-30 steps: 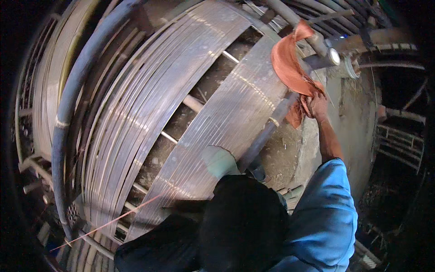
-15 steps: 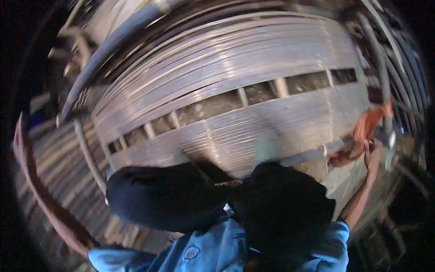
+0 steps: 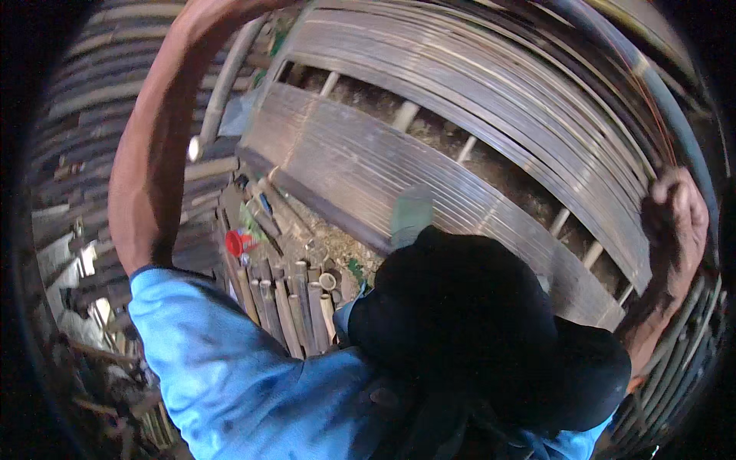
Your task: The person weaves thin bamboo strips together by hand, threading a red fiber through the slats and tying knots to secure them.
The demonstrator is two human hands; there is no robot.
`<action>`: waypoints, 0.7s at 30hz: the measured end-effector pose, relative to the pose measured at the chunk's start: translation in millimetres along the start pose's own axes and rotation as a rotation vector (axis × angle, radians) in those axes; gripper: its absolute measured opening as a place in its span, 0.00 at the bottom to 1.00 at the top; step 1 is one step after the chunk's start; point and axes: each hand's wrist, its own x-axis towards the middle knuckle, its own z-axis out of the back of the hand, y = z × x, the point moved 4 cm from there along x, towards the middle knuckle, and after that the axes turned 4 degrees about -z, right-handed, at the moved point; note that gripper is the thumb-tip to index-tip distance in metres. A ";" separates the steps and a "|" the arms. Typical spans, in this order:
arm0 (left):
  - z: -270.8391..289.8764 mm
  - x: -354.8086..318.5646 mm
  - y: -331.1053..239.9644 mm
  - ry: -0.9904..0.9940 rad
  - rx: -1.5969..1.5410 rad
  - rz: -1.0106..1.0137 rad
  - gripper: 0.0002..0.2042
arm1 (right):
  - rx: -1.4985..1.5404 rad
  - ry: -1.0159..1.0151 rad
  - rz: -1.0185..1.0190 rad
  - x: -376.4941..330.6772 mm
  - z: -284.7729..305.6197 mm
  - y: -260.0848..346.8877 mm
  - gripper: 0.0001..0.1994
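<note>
My right hand [image 3: 681,203] is raised at the right with its fingers curled closed. Thin orange-red strands [image 3: 652,103] run from the upper right down to its fingers, beside a long grey-blue pole [image 3: 675,107]. My left forearm [image 3: 157,153] rises along the left and bends over at the top edge, where the hand leaves the picture. Between the arms lies a slatted bamboo platform [image 3: 360,146], its strips laid side by side with a long gap across it. One greenish shoe [image 3: 412,215] rests at its near edge.
Short cut bamboo pieces [image 3: 295,307] stand and lie left of my legs, near a red cup-like container [image 3: 238,243]. Bamboo poles [image 3: 100,100] line the left side. More long poles [image 3: 667,383] lie at the lower right. A loose pole [image 3: 230,80] leans beside the platform.
The view has turned, and the platform now slants down to the right. Both arms are raised higher. The orange-red bundle formerly in my right hand shows now only as thin strands.
</note>
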 end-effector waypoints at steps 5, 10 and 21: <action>107.3 -209.6 180.8 -0.214 0.154 0.730 0.16 | 0.349 -0.002 -0.122 20.5 87.4 -84.9 0.14; 81.9 -408.3 230.1 -0.122 0.148 1.138 0.19 | 0.723 0.073 -0.187 38.1 65.0 -117.7 0.13; -124.9 -489.2 241.1 0.531 -0.161 1.279 0.20 | 1.419 -0.060 -0.077 45.3 15.7 -125.1 0.09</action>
